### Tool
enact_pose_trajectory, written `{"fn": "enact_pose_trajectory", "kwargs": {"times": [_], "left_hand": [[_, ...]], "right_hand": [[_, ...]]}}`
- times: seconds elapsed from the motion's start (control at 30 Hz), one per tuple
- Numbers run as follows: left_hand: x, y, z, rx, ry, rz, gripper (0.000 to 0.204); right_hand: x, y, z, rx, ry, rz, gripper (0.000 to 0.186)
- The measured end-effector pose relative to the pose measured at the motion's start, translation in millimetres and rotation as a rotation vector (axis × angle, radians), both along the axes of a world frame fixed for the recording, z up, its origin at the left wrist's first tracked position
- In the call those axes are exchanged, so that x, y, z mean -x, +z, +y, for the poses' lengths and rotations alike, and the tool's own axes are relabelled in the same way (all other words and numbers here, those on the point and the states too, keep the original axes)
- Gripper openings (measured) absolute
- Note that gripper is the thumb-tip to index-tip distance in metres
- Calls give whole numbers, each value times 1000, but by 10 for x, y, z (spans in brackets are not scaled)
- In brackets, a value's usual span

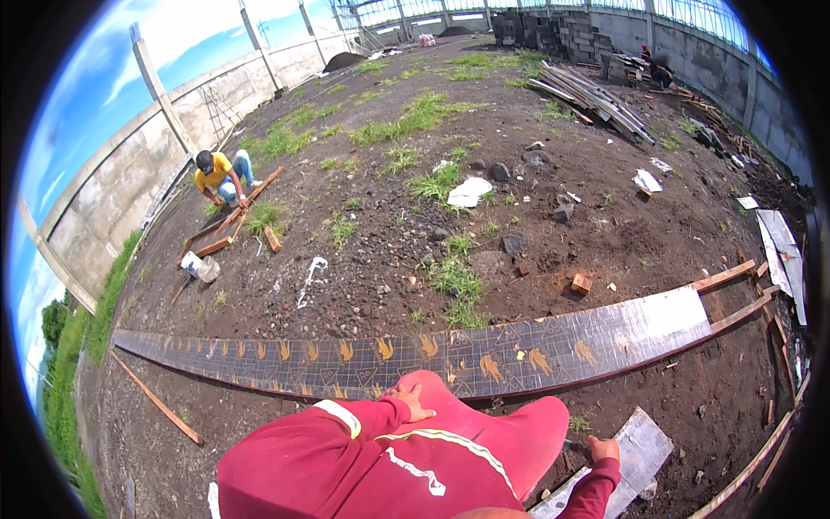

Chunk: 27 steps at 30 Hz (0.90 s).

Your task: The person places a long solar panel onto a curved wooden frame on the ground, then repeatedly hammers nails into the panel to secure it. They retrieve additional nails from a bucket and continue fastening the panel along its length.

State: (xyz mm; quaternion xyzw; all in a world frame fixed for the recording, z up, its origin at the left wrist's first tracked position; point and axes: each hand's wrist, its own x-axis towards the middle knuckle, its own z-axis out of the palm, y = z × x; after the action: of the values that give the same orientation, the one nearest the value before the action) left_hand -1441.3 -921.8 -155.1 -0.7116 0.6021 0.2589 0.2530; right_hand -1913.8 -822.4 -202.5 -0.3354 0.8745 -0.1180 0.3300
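Observation:
My left hand (413, 403) lies on my red trouser leg near the knee, its fingers spread and nothing in it. Low on the right, my right hand (603, 448) is closed beside my other leg. A small dark green tip (568, 442) shows next to it, but what it grips is mostly hidden. Under that hand a grey metal sheet (641, 441) lies on the dirt. Just beyond my knees a long dark panel (294, 355), printed with orange animal figures and grid lines, stretches across the ground. Wooden bars (724, 277) stick out at its right end.
A co-worker in a yellow shirt (226, 173) crouches far left over a timber frame (207, 238), near a white bucket (206, 269). A plank (156, 400) lies at left. Stacked boards (596, 99) lie far right. Rocks (500, 171) and a brick-like block (581, 284) dot the dirt.

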Motion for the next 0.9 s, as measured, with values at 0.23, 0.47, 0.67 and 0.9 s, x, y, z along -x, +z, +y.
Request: {"fn": "enact_pose_trajectory", "kwargs": {"times": [0.23,0.47,0.67,0.9], "left_hand": [[-34,-80,-3,12,-9,1,97],[-32,-70,-12,-5,-7,-7,97],[-18,-47,-2,-5,2,0,98],[7,22,-5,-8,-9,0,97]], "right_hand": [[-113,288,-2,20,80,88,45],[-125,314,11,21,67,83,44],[-57,170,1,-2,71,98,46],[-30,101,42,20,22,22,46]]}}
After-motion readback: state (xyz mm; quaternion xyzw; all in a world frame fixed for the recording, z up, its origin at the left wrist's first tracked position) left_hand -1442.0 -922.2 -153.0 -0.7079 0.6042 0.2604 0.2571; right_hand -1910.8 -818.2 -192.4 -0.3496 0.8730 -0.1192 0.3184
